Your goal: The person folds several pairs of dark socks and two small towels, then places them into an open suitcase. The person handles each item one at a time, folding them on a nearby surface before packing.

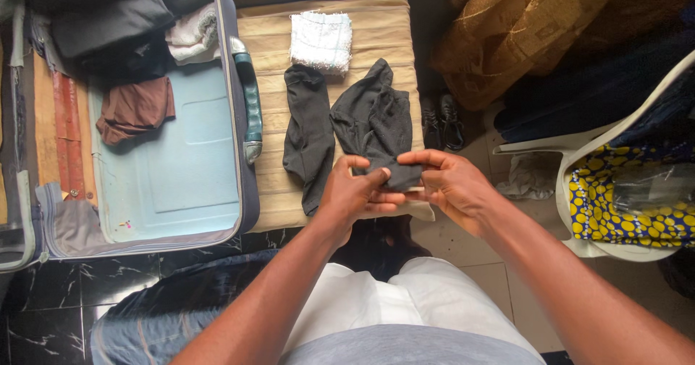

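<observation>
Black sock (pixel 376 122) pinched at its near end by both hands. Left hand (pixel 356 191) fingers (pixel 382 195) curled, thumb pressed on the cloth; right hand (pixel 450 184) fingers (pixel 416 158) pinching same end from the right side. Rest of sock lies on tan table (pixel 376 39), w/ 2nd black sock (pixel 308 129) just left of it and folded white cloth (pixel 321 40) at far edge. Open suitcase (pixel 181 184) w/ clothes on left, white plastic chair (pixel 579 148) w/ yellow-dotted cloth on right, tiled floor (pixel 463 253) below. Both forearms reach in from near side, hands meeting over table's near edge.
</observation>
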